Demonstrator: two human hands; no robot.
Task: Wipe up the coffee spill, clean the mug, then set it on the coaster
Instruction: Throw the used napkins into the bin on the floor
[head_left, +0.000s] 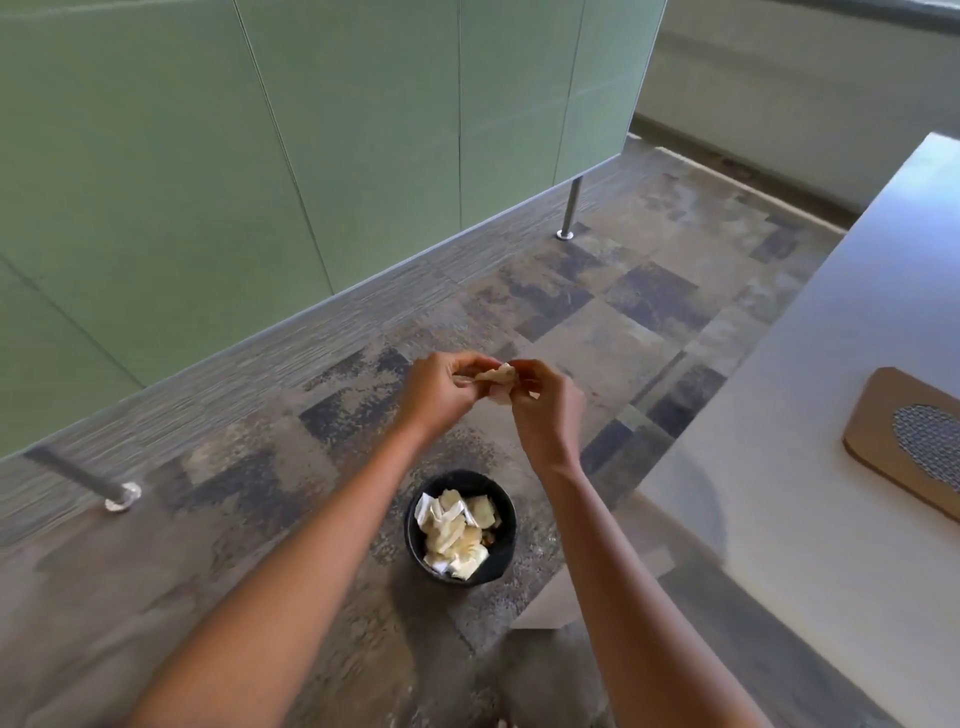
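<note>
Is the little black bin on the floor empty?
No, the black bin is packed with crumpled tissues, while the left hand and right hand pinch one more tissue.

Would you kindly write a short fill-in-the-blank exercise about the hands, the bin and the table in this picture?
1. The left hand and the right hand pinch one crumpled ____ between them.
2. Beneath them a ____ bin holds used paper.
3. The bin stands on the ____.
4. The coaster lies on the table at the person's ____.
Missing words: tissue, black, floor, right.
</note>
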